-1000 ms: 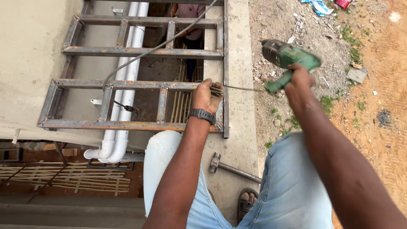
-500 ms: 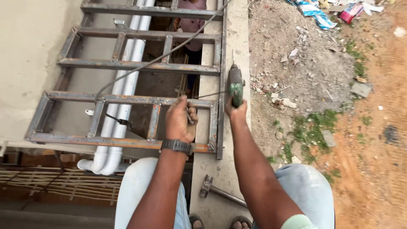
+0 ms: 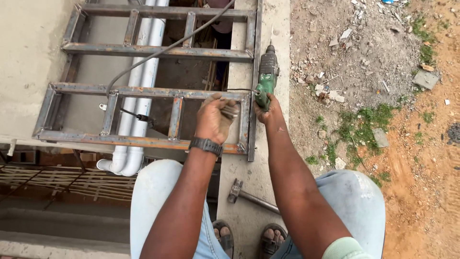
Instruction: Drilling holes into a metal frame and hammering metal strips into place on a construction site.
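Observation:
My right hand (image 3: 267, 111) grips the handle of a green power drill (image 3: 266, 76), whose bit points away from me along the concrete ledge (image 3: 244, 192). My left hand (image 3: 214, 117), with a black watch at the wrist, is closed around a small grey object and rests on the near right corner of a rusty metal frame (image 3: 143, 91). The frame lies flat beside the ledge. A black cable (image 3: 158, 52) runs from the drill across the frame's bars.
A hammer (image 3: 251, 196) lies on the ledge just ahead of my sandalled feet. White pipes (image 3: 136, 115) run under the frame. Bare earth with rubble, stones and tufts of grass spreads to the right. Below left is a lattice of thin slats.
My right hand has swung the drill from the far right over to the ledge, and it now points straight ahead. My left hand stays at the frame's corner.

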